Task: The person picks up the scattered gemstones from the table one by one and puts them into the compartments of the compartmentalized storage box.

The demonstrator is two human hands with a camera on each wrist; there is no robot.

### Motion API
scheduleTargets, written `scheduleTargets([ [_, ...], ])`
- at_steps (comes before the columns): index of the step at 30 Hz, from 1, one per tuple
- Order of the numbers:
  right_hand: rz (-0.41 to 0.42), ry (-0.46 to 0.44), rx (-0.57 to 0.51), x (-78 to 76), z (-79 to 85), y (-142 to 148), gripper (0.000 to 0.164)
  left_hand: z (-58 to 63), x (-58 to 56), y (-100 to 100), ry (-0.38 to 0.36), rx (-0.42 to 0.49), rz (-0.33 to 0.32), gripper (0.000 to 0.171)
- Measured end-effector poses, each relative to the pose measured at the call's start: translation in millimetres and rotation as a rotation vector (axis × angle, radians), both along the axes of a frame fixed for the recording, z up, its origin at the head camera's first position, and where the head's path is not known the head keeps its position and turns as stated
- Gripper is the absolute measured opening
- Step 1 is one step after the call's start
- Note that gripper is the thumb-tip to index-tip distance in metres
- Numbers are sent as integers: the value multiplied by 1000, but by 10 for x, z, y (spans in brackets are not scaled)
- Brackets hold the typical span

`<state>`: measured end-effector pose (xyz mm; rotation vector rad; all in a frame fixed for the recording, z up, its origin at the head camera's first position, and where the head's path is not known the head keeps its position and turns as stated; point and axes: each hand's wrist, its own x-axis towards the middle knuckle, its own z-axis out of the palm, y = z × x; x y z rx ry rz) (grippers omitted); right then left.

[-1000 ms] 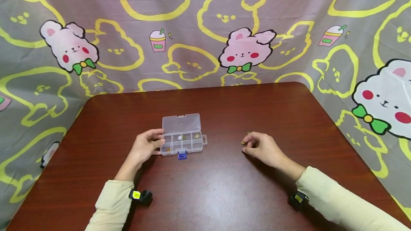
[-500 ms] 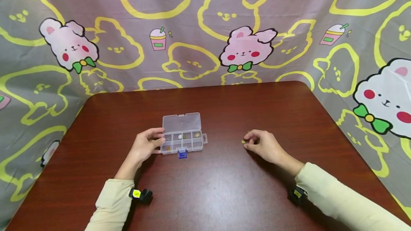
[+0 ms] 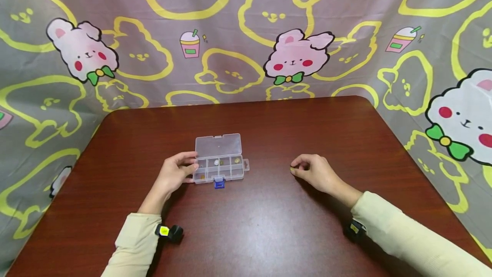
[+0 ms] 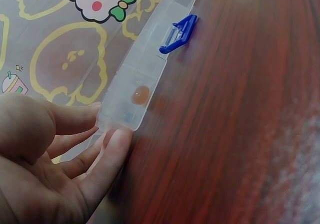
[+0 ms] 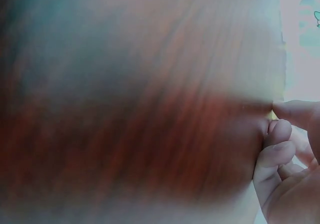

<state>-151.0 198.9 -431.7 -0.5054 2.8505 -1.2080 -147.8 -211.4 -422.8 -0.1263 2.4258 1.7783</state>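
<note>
In the head view a clear plastic compartment box [image 3: 224, 174] lies on the table with its lid [image 3: 218, 145] raised at the back. My left hand [image 3: 174, 173] grips the box's left end between thumb and fingers. A blue latch [image 3: 219, 184] hangs at its front. Inside sit a white bead [image 3: 217, 162], a yellowish one and an orange bead [image 4: 140, 95], which shows through the wall in the left wrist view. To the right, my right hand [image 3: 317, 174] pinches a small yellow piece [image 5: 271, 115] between thumb and index finger, low over the table; the fingers mostly hide it.
The dark red-brown wooden table [image 3: 250, 225] extends around both hands. A patterned curtain [image 3: 230, 33] stands behind its far edge and along the sides. Both sleeved wrists wear black camera straps.
My right fingertips, earlier beside the small yellow piece on the table, have come together around it. The left hand still holds the box in place.
</note>
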Motion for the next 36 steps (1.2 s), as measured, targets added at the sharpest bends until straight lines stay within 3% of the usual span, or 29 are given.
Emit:
scheduleTargets([
  [36,2,-44,25,-12,33,-12,6,6,5,3,20,18,-7,42],
])
